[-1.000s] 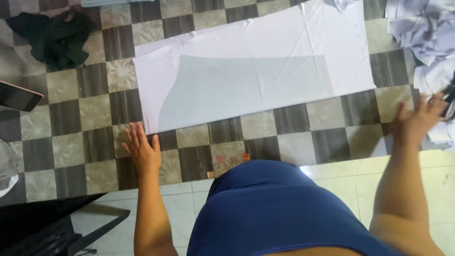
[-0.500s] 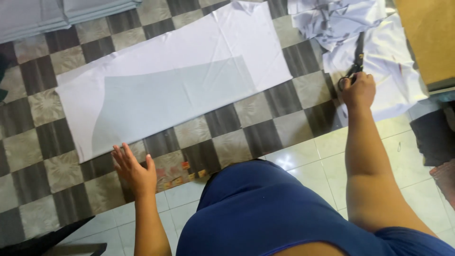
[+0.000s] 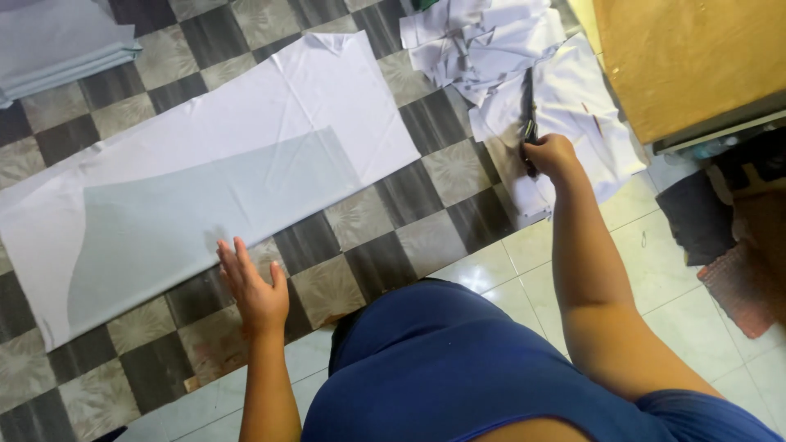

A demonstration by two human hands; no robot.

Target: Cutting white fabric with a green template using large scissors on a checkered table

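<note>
Gripping dark scissors [image 3: 528, 115] over white scraps [image 3: 565, 98], the right hand [image 3: 553, 155] — left hand [image 3: 254, 286] flat, fingers spread, beside cloth [image 3: 205, 172].

One head-worn camera looks steeply down (fairly near) at the tiled floor [image 3: 426, 237].

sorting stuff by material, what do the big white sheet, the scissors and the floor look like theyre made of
The white sheet looks like thin woven cloth: soft creases, a folded corner. The scissors in the right hand look like dark metal, though blurred. The floor looks like glazed ceramic tile: grout lines, a sheen near the person.
</note>
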